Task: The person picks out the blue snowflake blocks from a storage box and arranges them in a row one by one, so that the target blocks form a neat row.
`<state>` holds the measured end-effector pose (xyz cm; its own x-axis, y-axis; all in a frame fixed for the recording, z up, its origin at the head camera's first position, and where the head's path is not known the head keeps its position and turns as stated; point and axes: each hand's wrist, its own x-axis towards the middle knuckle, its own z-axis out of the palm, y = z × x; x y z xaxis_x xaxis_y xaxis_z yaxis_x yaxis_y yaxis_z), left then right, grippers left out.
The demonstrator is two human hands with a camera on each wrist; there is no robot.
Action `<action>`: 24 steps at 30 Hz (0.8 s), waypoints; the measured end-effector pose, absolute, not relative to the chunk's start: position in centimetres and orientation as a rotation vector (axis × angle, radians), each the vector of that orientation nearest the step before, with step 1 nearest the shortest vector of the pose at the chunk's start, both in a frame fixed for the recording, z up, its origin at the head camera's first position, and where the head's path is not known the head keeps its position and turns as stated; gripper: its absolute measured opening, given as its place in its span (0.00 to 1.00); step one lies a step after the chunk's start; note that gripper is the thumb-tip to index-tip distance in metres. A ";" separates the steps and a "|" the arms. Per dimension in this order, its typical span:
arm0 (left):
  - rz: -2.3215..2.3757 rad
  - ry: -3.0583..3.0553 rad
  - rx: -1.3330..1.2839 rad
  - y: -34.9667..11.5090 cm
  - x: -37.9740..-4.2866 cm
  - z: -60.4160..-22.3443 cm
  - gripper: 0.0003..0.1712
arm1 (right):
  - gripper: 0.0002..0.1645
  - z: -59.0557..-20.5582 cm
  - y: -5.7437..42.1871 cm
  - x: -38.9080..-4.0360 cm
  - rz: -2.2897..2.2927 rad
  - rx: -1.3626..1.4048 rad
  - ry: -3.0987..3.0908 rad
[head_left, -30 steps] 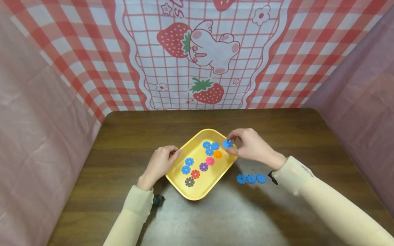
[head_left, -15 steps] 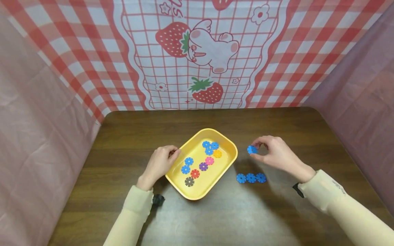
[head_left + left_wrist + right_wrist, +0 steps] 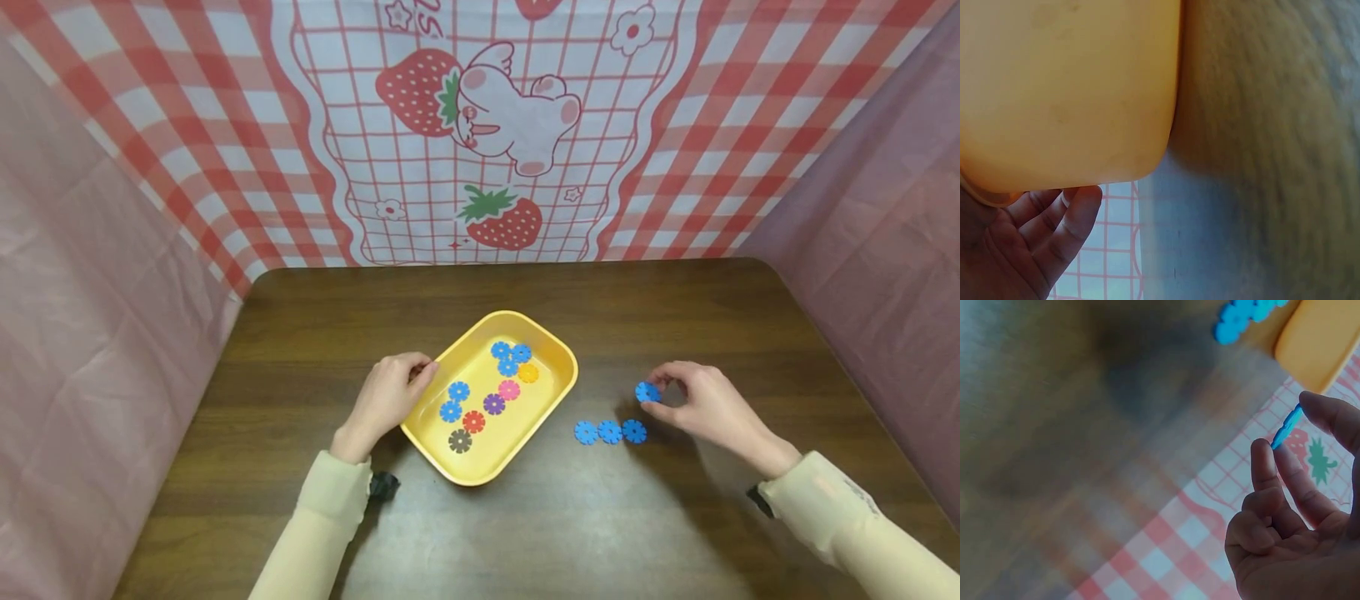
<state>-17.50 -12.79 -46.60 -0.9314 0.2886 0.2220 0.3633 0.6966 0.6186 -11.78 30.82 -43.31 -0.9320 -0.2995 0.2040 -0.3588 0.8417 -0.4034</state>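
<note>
Between the thumb and fingertips of my right hand [image 3: 708,408] is a blue notched plastic disc [image 3: 647,392]. The right wrist view shows that disc [image 3: 1287,427] edge-on in the pinch. Three blue discs [image 3: 610,432] lie in a row on the table, just left of and below that hand. My left hand [image 3: 386,400] grips the left rim of a yellow tray [image 3: 566,375], with fingers against its outer wall in the left wrist view. In the tray lie several blue discs [image 3: 507,367] and single orange [image 3: 528,373], pink [image 3: 509,390], purple [image 3: 494,404], red [image 3: 473,422] and dark grey [image 3: 460,441] discs.
The brown wooden table [image 3: 315,317] carries the tray near its middle. A red-and-white checked cloth [image 3: 510,125] with strawberries hangs at the back edge. Pink curtains [image 3: 97,333] close in the left and right sides.
My right hand has carried the blue disc from over the tray's right rim, rightward and toward me, to near the end of the row. My left hand stays at the tray.
</note>
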 end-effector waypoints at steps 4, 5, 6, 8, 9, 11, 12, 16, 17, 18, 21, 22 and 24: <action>-1.053 -2.797 -0.545 -12.8 -17.5 -46.5 0.11 | 0.17 -44.2 31.6 -11.2 0.683 0.515 -2.876; -1.052 -2.798 -0.545 -12.7 -17.5 -46.5 0.11 | 0.17 -44.4 31.8 -11.1 0.685 0.512 -2.875; -1.051 -2.802 -0.544 -12.7 -17.5 -46.5 0.11 | 0.17 -44.6 32.0 -10.9 0.684 0.506 -2.874; -1.051 -2.804 -0.545 -12.7 -17.5 -46.5 0.11 | 0.17 -45.1 32.2 -10.7 0.689 0.495 -2.871; -1.049 -2.804 -0.544 -12.7 -17.5 -46.5 0.11 | 0.17 -45.3 32.3 -10.6 0.690 0.495 -2.867; -1.049 -2.805 -0.542 -12.8 -17.5 -46.5 0.11 | 0.16 -45.8 32.5 -10.3 0.690 0.500 -2.860; -1.050 -2.806 -0.540 -12.8 -17.4 -46.5 0.11 | 0.16 -46.0 32.6 -10.2 0.694 0.504 -2.858; -1.051 -2.807 -0.535 -12.8 -17.4 -46.5 0.12 | 0.17 -46.6 32.8 -9.9 0.696 0.512 -2.867; -1.052 -2.808 -0.534 -12.7 -17.4 -46.6 0.12 | 0.17 -46.8 32.8 -9.8 0.699 0.507 -2.873; -1.054 -2.809 -0.534 -12.7 -17.4 -46.6 0.12 | 0.17 -46.9 32.9 -9.7 0.701 0.502 -2.878; -1.055 -2.811 -0.531 -12.7 -17.4 -46.6 0.12 | 0.16 -47.1 32.9 -9.5 0.711 0.486 -2.896; -1.056 -2.813 -0.530 -12.7 -17.4 -46.6 0.12 | 0.16 -47.2 32.9 -9.5 0.711 0.481 -2.900; -1.058 -2.818 -0.528 -12.7 -17.4 -46.5 0.12 | 0.16 -47.4 32.9 -9.4 0.704 0.476 -2.902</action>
<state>-17.44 -12.67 -46.52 -0.9367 0.2882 0.1987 0.3477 0.7012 0.6224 -9.37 32.89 -47.38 -0.9438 -0.2735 0.1855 -0.3281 0.8426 -0.4271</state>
